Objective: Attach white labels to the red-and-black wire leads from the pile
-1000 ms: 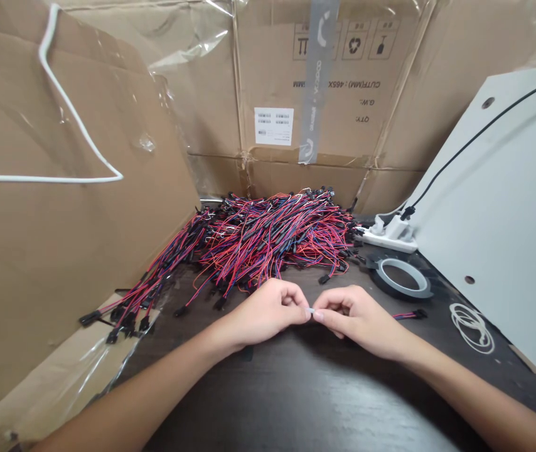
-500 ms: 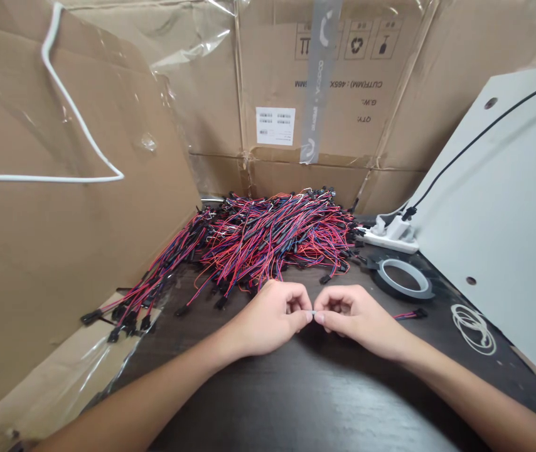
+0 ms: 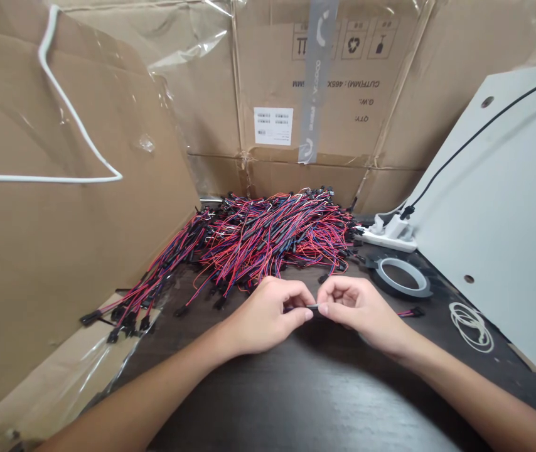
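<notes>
My left hand [image 3: 270,314] and my right hand [image 3: 359,307] meet over the dark table [image 3: 296,389], both curled with fingertips pinched. Between them they hold a small thin dark piece [image 3: 312,306], too small to name. Just behind the hands lies a big heap of red, blue and black wire leads with black connectors [image 3: 268,235]. A bundle of the same leads [image 3: 145,295] trails off to the left onto cardboard.
A roll of tape [image 3: 402,277] lies right of my right hand, with one loose lead [image 3: 412,312] beside it. A coil of white wire [image 3: 472,326], a white power strip [image 3: 388,235] and a leaning white panel [image 3: 508,213] stand at the right. Cardboard boxes [image 3: 319,94] wall the back and left.
Both hands have shifted slightly away from me and the pinched piece now shows dark and a little longer between the fingertips. The wire heap has not moved.
</notes>
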Available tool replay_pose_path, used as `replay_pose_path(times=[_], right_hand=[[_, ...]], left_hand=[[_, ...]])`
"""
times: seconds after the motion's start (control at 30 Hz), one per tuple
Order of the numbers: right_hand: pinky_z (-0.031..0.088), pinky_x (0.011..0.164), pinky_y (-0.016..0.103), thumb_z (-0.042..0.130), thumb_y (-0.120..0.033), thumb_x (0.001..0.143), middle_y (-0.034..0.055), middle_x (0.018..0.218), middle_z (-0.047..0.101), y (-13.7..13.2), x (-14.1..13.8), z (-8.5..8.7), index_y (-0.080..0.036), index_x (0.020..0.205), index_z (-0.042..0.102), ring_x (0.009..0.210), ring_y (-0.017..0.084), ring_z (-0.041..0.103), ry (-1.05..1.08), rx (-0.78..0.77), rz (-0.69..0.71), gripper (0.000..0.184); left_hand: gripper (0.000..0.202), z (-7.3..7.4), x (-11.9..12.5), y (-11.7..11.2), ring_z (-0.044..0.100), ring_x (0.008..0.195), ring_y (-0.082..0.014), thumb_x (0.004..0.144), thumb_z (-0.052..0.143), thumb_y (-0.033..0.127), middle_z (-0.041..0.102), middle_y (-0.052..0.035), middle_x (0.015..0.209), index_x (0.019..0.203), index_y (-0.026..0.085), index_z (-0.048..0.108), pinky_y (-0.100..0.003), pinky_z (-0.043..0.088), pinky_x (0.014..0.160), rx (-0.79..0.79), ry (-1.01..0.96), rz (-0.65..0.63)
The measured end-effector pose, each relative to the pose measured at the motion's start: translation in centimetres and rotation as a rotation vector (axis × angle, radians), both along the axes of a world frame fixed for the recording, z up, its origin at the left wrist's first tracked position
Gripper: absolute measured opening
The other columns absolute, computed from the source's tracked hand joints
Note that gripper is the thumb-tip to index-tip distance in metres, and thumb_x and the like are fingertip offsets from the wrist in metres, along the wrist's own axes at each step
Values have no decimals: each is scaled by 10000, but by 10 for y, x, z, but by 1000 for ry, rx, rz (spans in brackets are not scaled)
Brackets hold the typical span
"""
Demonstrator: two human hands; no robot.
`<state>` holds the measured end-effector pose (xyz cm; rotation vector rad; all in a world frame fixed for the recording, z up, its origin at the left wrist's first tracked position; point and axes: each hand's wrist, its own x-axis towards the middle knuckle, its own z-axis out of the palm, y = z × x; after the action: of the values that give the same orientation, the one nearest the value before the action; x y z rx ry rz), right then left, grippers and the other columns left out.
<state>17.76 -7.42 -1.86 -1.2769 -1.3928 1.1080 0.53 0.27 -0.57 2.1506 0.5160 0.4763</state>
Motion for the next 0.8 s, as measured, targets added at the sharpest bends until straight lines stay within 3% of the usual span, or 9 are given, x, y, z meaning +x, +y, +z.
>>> replay_pose_path(times=[0.8], right_hand=[[264,460,209,687,-325,767,-29,604,471,-2,5,-3,-153,754,601,514,77,347,74,101,80,193]], left_hand=[[93,6,0,-5,549,551,-82,714,597,99,661,4,649,737,133,680,-180,422,527,12,-174,64]])
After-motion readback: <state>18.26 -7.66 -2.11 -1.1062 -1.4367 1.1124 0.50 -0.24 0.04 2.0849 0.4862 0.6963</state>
